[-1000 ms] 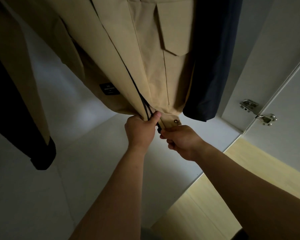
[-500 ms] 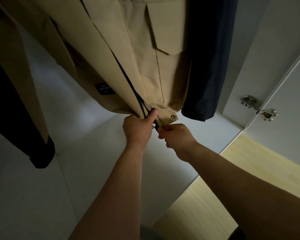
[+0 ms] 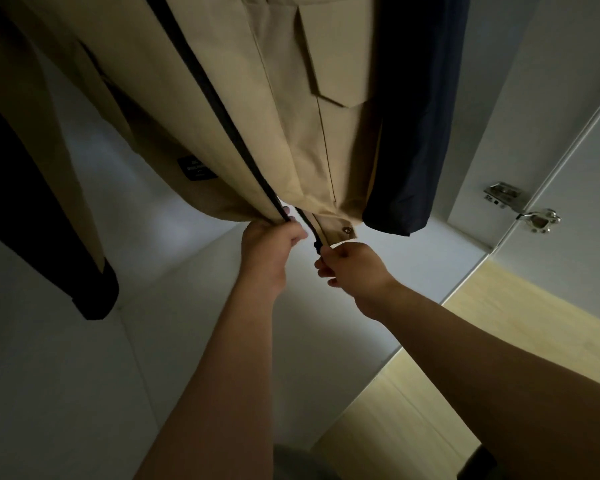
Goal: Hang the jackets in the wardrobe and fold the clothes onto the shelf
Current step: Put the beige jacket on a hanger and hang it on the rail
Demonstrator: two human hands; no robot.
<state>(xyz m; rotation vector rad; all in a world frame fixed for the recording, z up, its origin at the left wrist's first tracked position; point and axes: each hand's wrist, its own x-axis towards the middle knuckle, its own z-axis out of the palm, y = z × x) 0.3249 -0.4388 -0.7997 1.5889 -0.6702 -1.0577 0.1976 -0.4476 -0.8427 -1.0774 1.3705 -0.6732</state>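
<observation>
1. Left hand [image 3: 271, 239] pinched the tan jacket [image 3: 257, 109] hem beside its zipper [image 3: 222, 109], keeping it taut.
2. Right hand [image 3: 355, 268], just beside, gripped the other zipper end, likely to join them.
3. Jacket hung above both grips, inside the wardrobe [image 3: 326, 306].

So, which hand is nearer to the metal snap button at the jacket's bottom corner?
Right. The right hand pinches the hem just below the snap button; the left hand grips the other front edge, farther to its left.

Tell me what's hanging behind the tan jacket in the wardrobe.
A dark navy garment hangs just behind the tan jacket; its sleeve and hem show on the right. The jacket covers the rest, so hangers and rail can't be seen.
</observation>
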